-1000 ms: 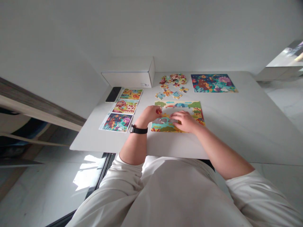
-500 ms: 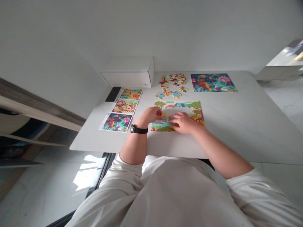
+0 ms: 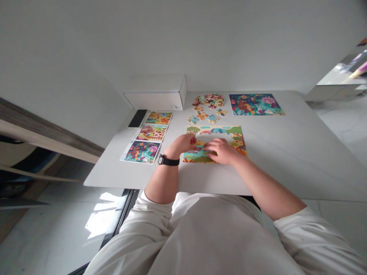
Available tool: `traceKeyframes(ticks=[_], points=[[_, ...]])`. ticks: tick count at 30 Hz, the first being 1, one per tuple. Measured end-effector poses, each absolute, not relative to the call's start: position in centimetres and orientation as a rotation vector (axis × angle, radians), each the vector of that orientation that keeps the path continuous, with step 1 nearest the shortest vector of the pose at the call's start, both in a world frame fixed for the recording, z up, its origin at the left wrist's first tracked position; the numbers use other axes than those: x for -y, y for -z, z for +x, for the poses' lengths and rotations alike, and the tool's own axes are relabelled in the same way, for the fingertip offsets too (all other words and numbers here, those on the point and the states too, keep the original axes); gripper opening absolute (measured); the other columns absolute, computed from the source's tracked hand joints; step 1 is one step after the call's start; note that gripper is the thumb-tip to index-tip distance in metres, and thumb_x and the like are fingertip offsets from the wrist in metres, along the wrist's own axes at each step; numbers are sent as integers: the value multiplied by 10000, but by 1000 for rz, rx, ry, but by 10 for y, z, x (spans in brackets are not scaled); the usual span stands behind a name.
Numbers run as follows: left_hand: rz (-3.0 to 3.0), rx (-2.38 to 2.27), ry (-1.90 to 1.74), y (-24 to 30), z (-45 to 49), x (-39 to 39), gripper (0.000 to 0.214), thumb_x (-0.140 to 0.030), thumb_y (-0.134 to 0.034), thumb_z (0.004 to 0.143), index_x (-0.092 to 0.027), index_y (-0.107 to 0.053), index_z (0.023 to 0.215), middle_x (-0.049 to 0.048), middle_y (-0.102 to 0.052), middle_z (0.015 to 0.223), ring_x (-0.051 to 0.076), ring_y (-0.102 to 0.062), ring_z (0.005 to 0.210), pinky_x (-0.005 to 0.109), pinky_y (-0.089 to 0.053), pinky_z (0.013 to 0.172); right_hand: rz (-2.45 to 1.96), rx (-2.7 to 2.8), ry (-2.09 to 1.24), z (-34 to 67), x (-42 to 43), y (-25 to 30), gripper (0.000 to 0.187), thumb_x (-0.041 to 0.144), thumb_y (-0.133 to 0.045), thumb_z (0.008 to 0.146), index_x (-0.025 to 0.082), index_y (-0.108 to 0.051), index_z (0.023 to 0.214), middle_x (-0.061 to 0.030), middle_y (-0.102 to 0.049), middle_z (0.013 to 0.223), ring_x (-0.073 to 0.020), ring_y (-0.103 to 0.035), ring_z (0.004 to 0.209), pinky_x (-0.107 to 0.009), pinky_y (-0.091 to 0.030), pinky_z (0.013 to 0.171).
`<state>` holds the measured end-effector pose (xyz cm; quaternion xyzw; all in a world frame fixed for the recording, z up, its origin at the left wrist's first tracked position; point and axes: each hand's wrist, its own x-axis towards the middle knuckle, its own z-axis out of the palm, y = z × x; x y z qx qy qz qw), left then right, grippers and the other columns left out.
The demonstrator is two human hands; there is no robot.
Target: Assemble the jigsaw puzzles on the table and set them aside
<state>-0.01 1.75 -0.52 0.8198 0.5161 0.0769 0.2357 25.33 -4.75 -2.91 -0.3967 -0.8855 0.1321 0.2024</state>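
A half-built jigsaw puzzle (image 3: 229,133) with trees and animals lies on the white table (image 3: 286,152) in front of me. Both hands rest on its lower left part. My left hand (image 3: 183,144), with a black watch on the wrist, is curled, its fingertips pinching a small greyish puzzle piece at the puzzle's left side. My right hand (image 3: 221,150) lies fairly flat on the puzzle, fingers stretched toward the left hand's fingertips and pressing on the pieces. The piece itself is mostly hidden under the fingers.
A pile of loose pieces (image 3: 209,100) and a few single pieces (image 3: 204,117) lie behind the puzzle. A finished dark puzzle (image 3: 255,104) is at the back right. Three picture cards (image 3: 150,133), a black phone (image 3: 137,118) and a white box (image 3: 156,94) sit to the left.
Both hands have drawn closer together over the puzzle's lower left, covering the grey piece that showed between them. The view has tilted slightly, so the table sits lower in the picture.
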Motion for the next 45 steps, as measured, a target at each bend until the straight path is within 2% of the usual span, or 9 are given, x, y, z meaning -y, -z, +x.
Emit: traceKeyframes(ticks=[6, 11, 17, 24, 32, 36, 40, 45], points=[[2262, -1400, -203, 6, -1, -17, 337, -369, -892, 755, -214, -750, 1019, 48, -787, 933, 211, -691, 793, 281, -469, 683, -1097, 2470, -381, 252, 45, 33, 246, 251, -757, 966, 289, -850, 1190, -78, -830, 1255, -314, -695, 1196, -520, -511, 1086], [2247, -1462, -224, 2, 0, -16, 121, -265, -708, 905, -209, -769, 993, 63, -799, 945, 210, -698, 810, 289, -460, 716, -1088, 2346, -368, 270, 34, 31, 269, 242, -681, 1008, 258, -826, 1234, -83, -826, 1255, -286, -737, 1183, -479, -543, 1092], [2190, -1601, -527, -3, 8, -15, 198, -251, -608, 970, -210, -785, 1051, 66, -794, 957, 209, -692, 844, 290, -491, 793, -1347, 2100, -241, 320, 20, 22, 257, 276, -655, 1014, 259, -828, 1202, -91, -821, 1235, -293, -751, 1151, -488, -578, 1081], [2235, -1526, -667, 7, 13, -15, 220, -237, -613, 988, -187, -781, 1120, 93, -769, 1079, 199, -702, 901, 306, -546, 896, -1635, 2004, -61, 360, 9, 35, 341, 251, -723, 932, 248, -821, 1259, -123, -807, 1246, -333, -733, 1095, -514, -593, 1029], [2203, -1509, -881, 9, 10, -21, 221, -213, -665, 954, -216, -744, 1161, 84, -753, 1135, 221, -728, 1019, 360, -587, 984, -2001, 2075, -224, 357, 15, 26, 428, 281, -748, 944, 262, -778, 1371, -128, -747, 1399, -352, -686, 1248, -492, -545, 1072], [2178, -1535, -840, 4, 2, -32, 262, -245, -662, 962, -216, -721, 1215, 87, -756, 1162, 230, -733, 1042, 379, -586, 1007, -2014, 2086, -248, 357, 16, 25, 512, 225, -757, 934, 266, -733, 1444, -136, -741, 1406, -372, -689, 1254, -504, -553, 1057], [2285, -1595, -734, 1, -11, -53, 336, -276, -690, 952, -215, -714, 1281, 108, -751, 1199, 271, -727, 1103, 426, -565, 1063, -1977, 2081, -234, 359, 15, 30, 503, 211, -769, 916, 270, -743, 1415, -131, -759, 1356, -370, -703, 1222, -505, -562, 1048], [2332, -1677, -634, 5, -31, -84, 360, -277, -699, 941, -209, -707, 1294, 128, -748, 1236, 296, -722, 1128, 458, -557, 1078, -1913, 1972, -200, 360, 13, 40, 590, 264, -761, 911, 255, -670, 1494, -161, -764, 1308, -393, -714, 1174, -553, -569, 1041]])
